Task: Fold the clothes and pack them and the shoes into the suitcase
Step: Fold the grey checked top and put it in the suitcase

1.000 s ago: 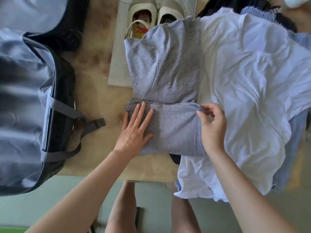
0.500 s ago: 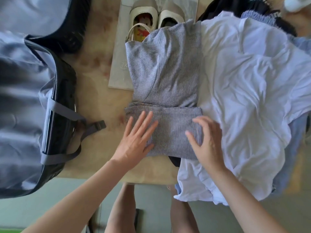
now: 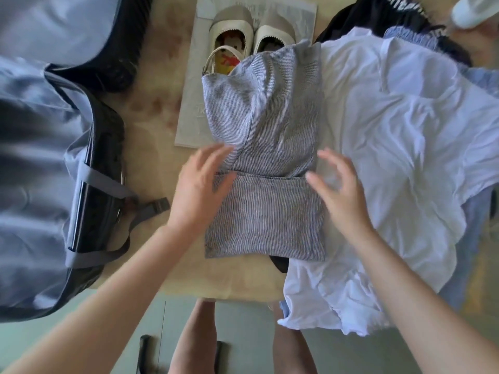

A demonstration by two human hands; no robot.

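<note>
A grey striped garment point(image 3: 266, 147) lies on the table in front of me, its near end folded up over itself. My left hand point(image 3: 198, 184) hovers at the fold's left edge, fingers spread and blurred. At the fold's right edge my right hand point(image 3: 339, 187) is raised with loosely curved fingers, holding nothing. A pair of cream shoes point(image 3: 247, 39) sits on a paper bag beyond the garment, which partly covers them. The open suitcase point(image 3: 51, 168), grey-lined, lies at the left. A crumpled white garment point(image 3: 405, 163) spreads to the right.
Black clothing point(image 3: 383, 12) and blue striped fabric point(image 3: 480, 76) lie at the back right. A grey strap with a buckle point(image 3: 159, 206) trails from the suitcase onto the table. The table's near edge point(image 3: 189, 290) runs just below the folded garment.
Both hands have lifted off the folded section and moved up to the fold line's ends. The garment itself has stayed in place.
</note>
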